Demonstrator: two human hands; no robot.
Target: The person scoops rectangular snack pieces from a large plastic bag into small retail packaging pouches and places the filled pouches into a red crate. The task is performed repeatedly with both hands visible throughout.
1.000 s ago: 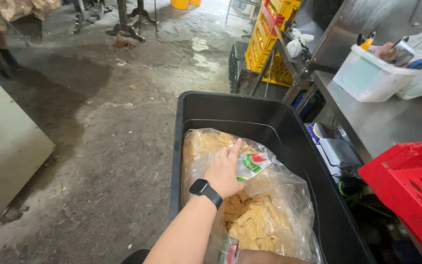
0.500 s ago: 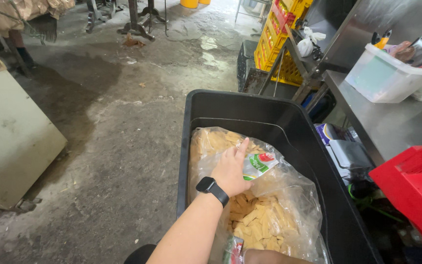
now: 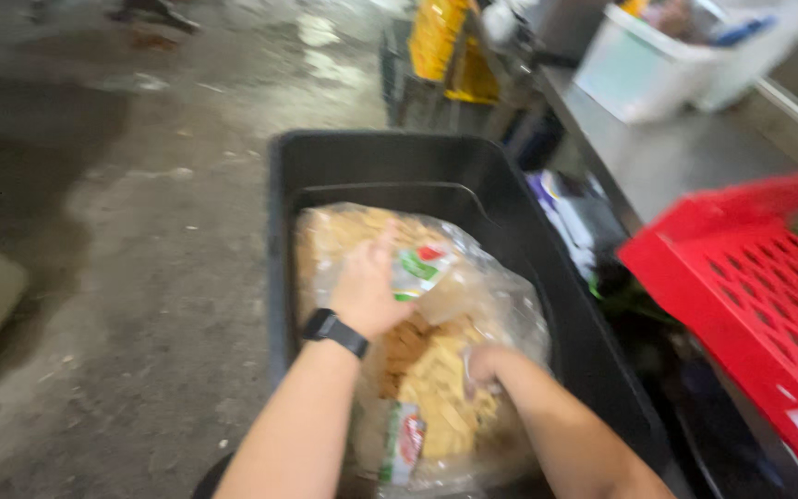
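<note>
A big black bin (image 3: 473, 166) fills the middle of the frame, standing on a wet concrete floor (image 3: 140, 259). Inside it lies a large clear plastic bag (image 3: 473, 305) packed with pale yellow, flat snack pieces, so full that it takes up most of the bin's lower half. The left hand (image 3: 367, 291), with a black watch (image 3: 334, 331) on its wrist, rests near the centre of the frame on the top of the bag, its fingers curled around a small packet (image 3: 420, 271) with a green, red and white label. The packet sits against the bag's upper surface, and the hand seems to pin both together, probably to steady the slack plastic. The right hand (image 3: 487, 362), lower and a little right of centre, pushes down into the bag among the yellow pieces; its fingers are buried in the plastic, so I cannot tell whether they are clenched or loose. A second small packet (image 3: 405, 444) with a red and green label shows at the bottom centre, tucked between the two forearms against the bag's near side.

At the right edge a red perforated crate (image 3: 750, 296) sits on a steel surface (image 3: 685, 157), just beside the bin. In the upper right of the frame a white tub (image 3: 648, 69) stands on that same surface, and yellow crates (image 3: 445, 46) are stacked at the top centre. The view is blurred, so finer detail is lost.
</note>
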